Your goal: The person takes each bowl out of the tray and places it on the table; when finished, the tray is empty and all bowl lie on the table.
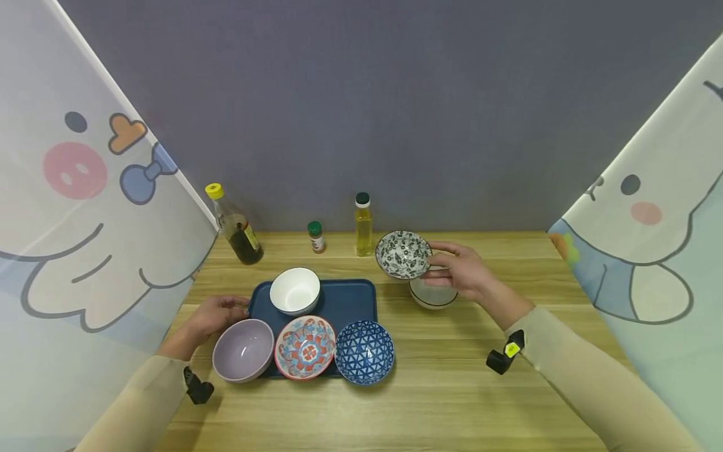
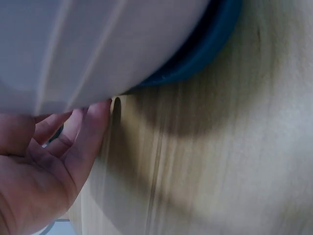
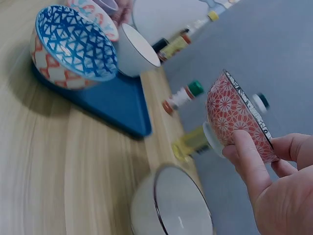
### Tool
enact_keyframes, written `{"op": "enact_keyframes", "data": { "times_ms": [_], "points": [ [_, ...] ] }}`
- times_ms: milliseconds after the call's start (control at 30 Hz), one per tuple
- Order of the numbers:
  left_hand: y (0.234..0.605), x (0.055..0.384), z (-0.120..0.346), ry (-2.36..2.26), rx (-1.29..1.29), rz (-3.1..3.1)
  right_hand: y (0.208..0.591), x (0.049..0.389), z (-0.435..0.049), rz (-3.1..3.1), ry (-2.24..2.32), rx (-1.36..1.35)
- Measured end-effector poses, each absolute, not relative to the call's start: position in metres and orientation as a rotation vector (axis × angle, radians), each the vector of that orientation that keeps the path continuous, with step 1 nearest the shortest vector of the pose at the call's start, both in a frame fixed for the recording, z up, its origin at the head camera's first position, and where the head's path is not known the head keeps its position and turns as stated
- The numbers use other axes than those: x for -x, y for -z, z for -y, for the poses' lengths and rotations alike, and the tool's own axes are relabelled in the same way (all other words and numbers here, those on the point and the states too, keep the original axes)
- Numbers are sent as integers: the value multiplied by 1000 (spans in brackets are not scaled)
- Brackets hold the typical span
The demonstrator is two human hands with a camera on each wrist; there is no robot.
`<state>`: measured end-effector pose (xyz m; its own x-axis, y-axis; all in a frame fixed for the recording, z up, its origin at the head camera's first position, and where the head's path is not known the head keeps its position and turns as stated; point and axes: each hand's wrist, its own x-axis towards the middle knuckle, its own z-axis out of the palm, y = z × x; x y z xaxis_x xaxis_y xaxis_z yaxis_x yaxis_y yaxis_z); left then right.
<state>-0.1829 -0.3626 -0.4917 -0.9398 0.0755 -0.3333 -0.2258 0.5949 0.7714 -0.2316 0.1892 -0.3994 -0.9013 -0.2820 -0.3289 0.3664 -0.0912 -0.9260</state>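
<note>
My right hand (image 1: pixel 460 270) pinches the rim of a small bowl (image 1: pixel 403 255), holding it tilted in the air. Its inside has a black-and-white floral pattern; the right wrist view shows a red patterned outside (image 3: pixel 230 105). Below that hand stands a white bowl with a dark rim (image 3: pixel 183 203) on the table. My left hand (image 1: pixel 214 317) lies by the left edge of the blue tray (image 1: pixel 350 298), beside a purple bowl (image 1: pixel 244 351), fingers loosely bent. In the left wrist view the bowl partly hides its fingertips, so whether they touch the tray cannot be told.
On the tray are a white bowl (image 1: pixel 295 290), a red-and-blue floral bowl (image 1: pixel 305 347) and a blue triangle-patterned bowl (image 1: pixel 364 353). Along the back stand a dark sauce bottle (image 1: pixel 243 238), a green-capped spice jar (image 1: pixel 317 238) and an oil bottle (image 1: pixel 364 229), before a grey wall (image 1: pixel 361 113).
</note>
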Motion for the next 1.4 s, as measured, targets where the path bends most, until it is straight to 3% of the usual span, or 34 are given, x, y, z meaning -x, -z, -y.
{"op": "enact_keyframes", "data": {
  "times_ms": [300,667,1067,1400],
  "points": [
    [492,185,360,-1282,164,-2510,396,216,-262,-1759,2122,-80],
    [494,185,359,-1389,140,-2486,420,193,-329,-1671,2275,-131],
    [497,185,361,-1398,160,-2458,451,180,-356,-1647,2271,-258],
    [498,184,359,-1409,165,-2482,473,181,-350,-1629,2291,-279]
  ]
}}
